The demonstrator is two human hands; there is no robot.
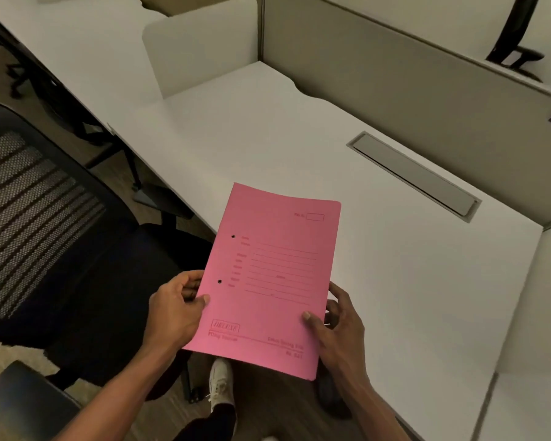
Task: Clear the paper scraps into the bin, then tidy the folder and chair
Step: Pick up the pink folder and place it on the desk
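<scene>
head view: left hand (175, 313) pinches the near-left edge of the pink folder (268, 275), thumb on top; right hand (337, 326) clasps the near-right edge likewise. folder closed, held w/ both hands over the desk (395, 249) front edge; long axis runs away from the person twd the desk. chair (61, 233) stands left, apart from the folder.

bare forearms, no sleeves in view; white lace-up sneaker (220, 385) below, dark trouser leg (204, 424)
</scene>
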